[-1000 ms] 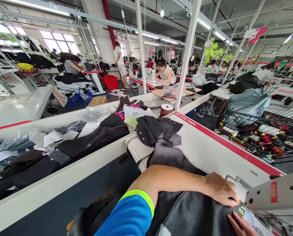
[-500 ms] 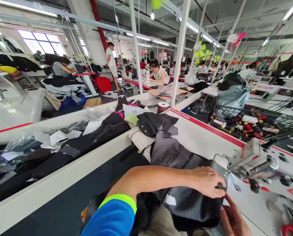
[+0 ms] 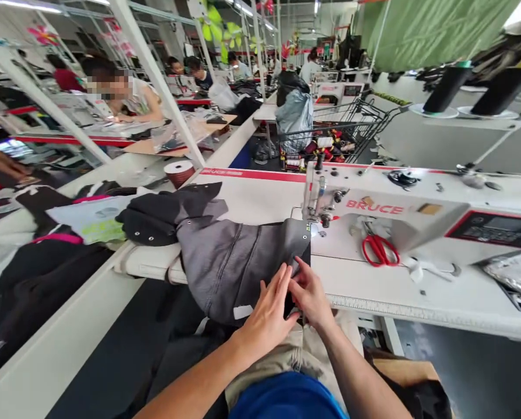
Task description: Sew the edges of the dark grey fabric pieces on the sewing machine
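A dark grey garment piece (image 3: 219, 262) with stitched seams and small metal eyelets lies across the front of the sewing table, its right end at the needle area of the sewing machine (image 3: 374, 203). My left hand (image 3: 271, 308) rests on the cloth near its right edge, fingers stretched out and lying along it. Close beside it, my right hand (image 3: 310, 294) pinches that edge, index finger extended over the cloth; the fingertips are partly hidden. A small white label (image 3: 243, 312) shows on the lower part of the cloth.
Red-handled scissors (image 3: 380, 249) lie under the machine arm. A brown thread cone (image 3: 179, 173) stands behind the cloth. Dark garments (image 3: 68, 279) fill the trough at left. A wire cart (image 3: 334, 137) of spools stands beyond the table. A co-worker (image 3: 129, 96) sits across the aisle.
My view has swung right and down. My left hand has drawn back from near the machine foot to the nearer edge, beside my right hand, and its fingers have straightened.
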A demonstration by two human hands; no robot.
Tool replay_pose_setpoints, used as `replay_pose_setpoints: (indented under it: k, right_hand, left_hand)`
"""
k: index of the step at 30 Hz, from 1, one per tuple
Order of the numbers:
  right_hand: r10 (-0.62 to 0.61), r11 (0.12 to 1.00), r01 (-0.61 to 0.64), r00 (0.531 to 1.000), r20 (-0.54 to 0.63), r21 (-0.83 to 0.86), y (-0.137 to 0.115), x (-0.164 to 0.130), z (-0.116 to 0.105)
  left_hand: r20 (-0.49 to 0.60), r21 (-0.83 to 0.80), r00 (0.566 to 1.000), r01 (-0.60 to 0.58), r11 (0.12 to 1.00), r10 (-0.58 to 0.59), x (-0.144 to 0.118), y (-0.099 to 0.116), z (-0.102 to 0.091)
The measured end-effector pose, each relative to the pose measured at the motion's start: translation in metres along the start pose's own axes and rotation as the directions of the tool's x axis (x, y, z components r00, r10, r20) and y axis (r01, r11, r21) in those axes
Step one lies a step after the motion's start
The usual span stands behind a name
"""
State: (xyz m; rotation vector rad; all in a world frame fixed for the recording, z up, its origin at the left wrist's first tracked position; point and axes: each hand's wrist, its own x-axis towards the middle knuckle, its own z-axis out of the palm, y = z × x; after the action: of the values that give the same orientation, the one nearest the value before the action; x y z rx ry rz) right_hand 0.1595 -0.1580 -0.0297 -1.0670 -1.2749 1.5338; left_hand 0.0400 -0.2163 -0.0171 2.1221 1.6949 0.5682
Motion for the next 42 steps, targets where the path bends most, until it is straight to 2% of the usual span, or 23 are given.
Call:
replay_pose_setpoints:
  k: [2,4,6,8,10,11,13,14,16,18,19,20,22,23,24,25,26,28,31,33,35,37,42]
  right_hand:
    - [-0.081,0.968,0.082,0.997,0.012,-0.236,0.000,0.004,-0.001]
    - [-0.214,0.884,0.171,0.975,-0.052,-0.435,-0.003,0.007,-0.003]
    - [-0.335,0.811,0.236,0.937,-0.095,-0.536,-0.007,0.008,-0.005]
    - [-0.344,0.814,0.242,0.933,-0.104,-0.528,-0.012,0.007,-0.004]
    - [-0.267,0.889,0.192,0.955,-0.131,-0.416,-0.018,0.005,0.002]
    - [-0.221,0.939,0.166,0.962,-0.159,-0.300,-0.020,0.003,0.007]
    - [-0.093,0.993,0.106,0.976,-0.199,0.056,-0.024,-0.001,0.020]
    - [-0.007,0.964,0.056,0.983,-0.185,0.258,-0.025,-0.003,0.026]
    - [0.155,0.816,-0.074,0.983,-0.094,0.574,-0.026,-0.009,0.036]
    - [0.220,0.702,-0.156,0.975,-0.003,0.695,-0.025,-0.016,0.041]
    - [0.207,0.698,-0.150,0.978,0.003,0.700,-0.024,-0.019,0.041]
    - [0.168,0.731,-0.118,0.986,-0.010,0.672,-0.023,-0.022,0.041]
    - [0.024,0.882,-0.002,0.999,-0.041,0.471,-0.019,-0.027,0.034]
    - [-0.075,0.955,0.083,0.996,-0.039,0.285,-0.018,-0.029,0.029]
    - [-0.177,0.982,0.177,0.984,-0.008,0.057,-0.017,-0.030,0.021]
    - [-0.263,0.946,0.268,0.963,0.050,-0.181,-0.016,-0.032,0.012]
    - [-0.322,0.852,0.345,0.938,0.127,-0.394,-0.016,-0.033,0.001]
    - [-0.338,0.600,0.443,0.895,0.291,-0.666,-0.015,-0.035,-0.023]
    - [-0.202,0.285,0.537,0.843,0.498,-0.794,-0.010,-0.034,-0.057]
    - [-0.160,0.140,0.594,0.803,0.574,-0.792,-0.005,-0.031,-0.070]
    - [-0.187,0.052,0.632,0.767,0.614,-0.773,0.003,-0.026,-0.074]
    - [-0.242,0.010,0.649,0.739,0.628,-0.760,0.011,-0.021,-0.069]
    - [-0.355,-0.006,0.653,0.707,0.612,-0.757,0.025,-0.013,-0.051]
  left_hand:
    - [-0.063,0.069,0.997,-0.037,0.997,0.041,-0.001,-0.005,0.009]
    - [-0.115,0.129,0.991,-0.049,0.990,0.064,-0.002,-0.010,0.014]
    - [-0.158,0.173,0.985,-0.045,0.984,0.073,-0.003,-0.012,0.016]
    - [-0.186,0.215,0.979,-0.046,0.976,0.087,-0.003,-0.012,0.016]
    - [-0.212,0.268,0.971,-0.054,0.962,0.113,-0.002,-0.009,0.012]
    - [-0.232,0.295,0.965,-0.052,0.954,0.125,-0.001,-0.007,0.008]
    - [-0.290,0.338,0.948,-0.031,0.941,0.135,0.002,-0.005,-0.002]
    - [-0.315,0.351,0.939,-0.020,0.936,0.139,0.005,-0.005,-0.008]
    - [-0.339,0.363,0.926,-0.035,0.931,0.167,0.012,-0.009,-0.022]
    - [-0.305,0.358,0.916,-0.144,0.923,0.261,0.020,-0.017,-0.034]
    - [-0.289,0.347,0.899,-0.222,0.911,0.329,0.025,-0.023,-0.039]
    - [-0.286,0.330,0.872,-0.300,0.895,0.397,0.031,-0.029,-0.042]
    - [-0.305,0.290,0.809,-0.424,0.858,0.502,0.041,-0.041,-0.046]
    - [-0.318,0.269,0.784,-0.465,0.844,0.533,0.046,-0.046,-0.047]
    - [-0.318,0.248,0.769,-0.498,0.831,0.555,0.051,-0.051,-0.047]
    - [-0.302,0.232,0.762,-0.524,0.820,0.573,0.055,-0.055,-0.047]
    - [-0.276,0.228,0.763,-0.539,0.811,0.585,0.058,-0.058,-0.046]
    - [-0.197,0.248,0.782,-0.544,0.801,0.592,0.063,-0.063,-0.044]
    - [-0.068,0.294,0.826,-0.520,0.802,0.560,0.069,-0.070,-0.042]
    - [0.013,0.313,0.841,-0.517,0.797,0.541,0.075,-0.077,-0.043]
    - [0.087,0.342,0.839,-0.532,0.775,0.538,0.082,-0.082,-0.048]
    - [0.139,0.375,0.822,-0.559,0.739,0.552,0.090,-0.082,-0.056]
    - [0.116,0.402,0.803,-0.576,0.712,0.584,0.095,-0.049,-0.079]
